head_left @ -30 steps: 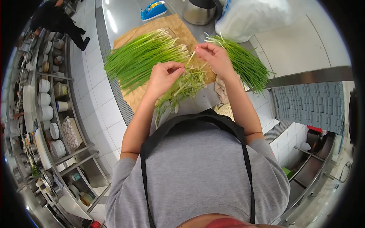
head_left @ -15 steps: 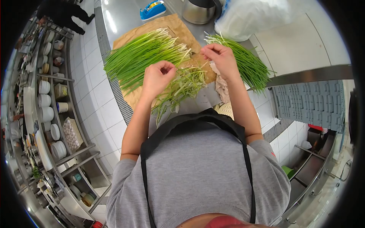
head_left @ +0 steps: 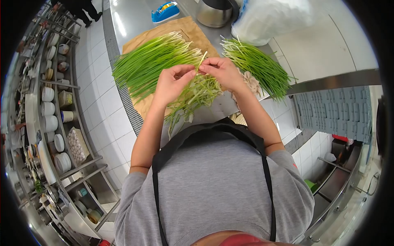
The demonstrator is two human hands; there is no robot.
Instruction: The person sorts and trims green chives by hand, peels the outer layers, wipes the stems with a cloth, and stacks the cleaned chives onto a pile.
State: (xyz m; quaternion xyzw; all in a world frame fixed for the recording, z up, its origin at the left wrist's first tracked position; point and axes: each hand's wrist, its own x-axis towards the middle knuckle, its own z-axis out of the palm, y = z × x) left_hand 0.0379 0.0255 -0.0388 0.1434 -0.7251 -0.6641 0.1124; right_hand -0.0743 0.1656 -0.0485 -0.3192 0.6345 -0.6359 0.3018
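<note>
My left hand [head_left: 175,83] and my right hand [head_left: 223,74] meet above a heap of limp, yellowish chive scraps [head_left: 199,96]. Between their pinched fingertips a single chive stalk [head_left: 202,60] sticks up, its pale end pointing away from me. A large bundle of green chives [head_left: 150,59], white ends to the upper right, lies on brown paper [head_left: 135,39] beyond my left hand. To the right of my right hand rests a second bundle of chives [head_left: 258,65]. A crumpled beige cloth [head_left: 250,83] is partly hidden behind my right wrist.
On the steel counter [head_left: 123,18] stand a blue tape dispenser [head_left: 165,12], a metal jug [head_left: 215,14] and a white plastic bag [head_left: 273,20]. Shelves of bowls [head_left: 49,108] line the left. Another person [head_left: 84,10] stands at the upper left.
My right hand has moved left to meet my left hand, and a chive stalk now shows between them. The other person has moved farther up, toward the frame's top edge.
</note>
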